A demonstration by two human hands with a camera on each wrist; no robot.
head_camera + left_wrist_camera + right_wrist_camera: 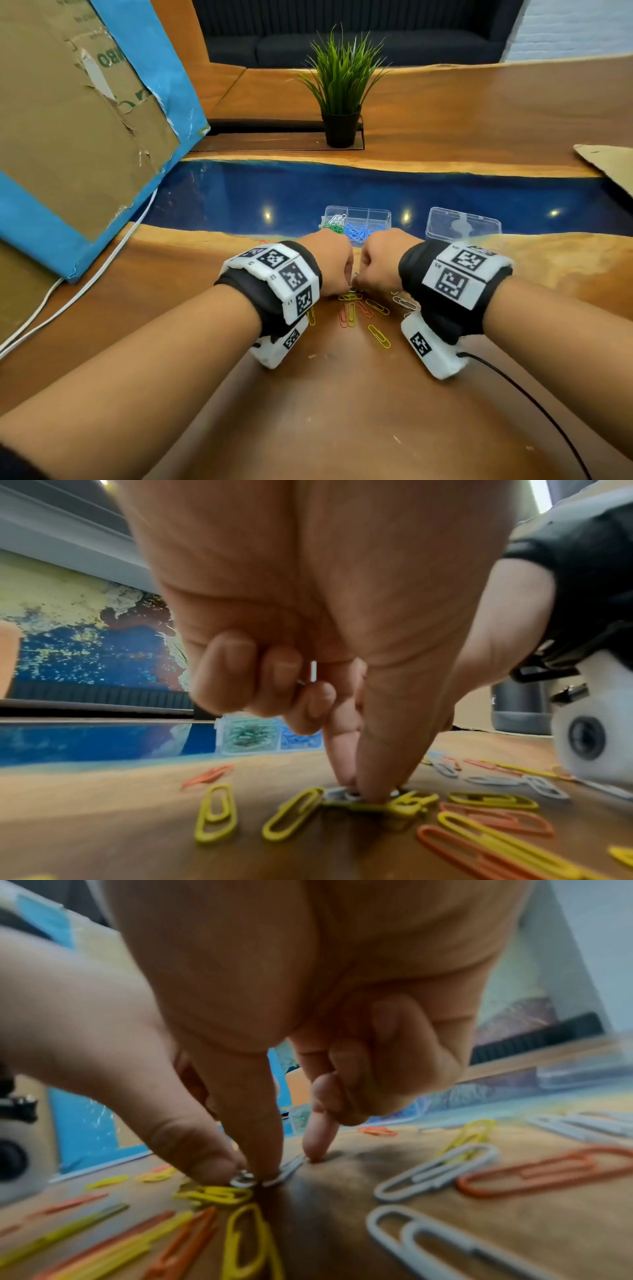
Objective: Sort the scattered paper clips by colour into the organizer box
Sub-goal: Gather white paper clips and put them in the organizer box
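Observation:
Both hands meet over a scatter of yellow clips (378, 335), orange clips (342, 317) and white clips (404, 303) on the wooden table. My left hand (346, 286) pinches a white clip (337, 795) against the table with thumb and forefinger (359, 788). Another white piece shows inside its curled fingers. My right hand (358, 282) pinches a white clip (294, 1167) between thumb and forefinger (291, 1162), touching the left thumb. The clear organizer box (376, 214) stands just beyond, holding white, green and blue clips in separate compartments.
The box's clear lid (462, 224) lies to its right. A potted plant (342, 102) stands farther back. A blue-edged cardboard panel (68, 137) leans at left beside a white cable (68, 301). A black cable (531, 401) trails from my right wrist.

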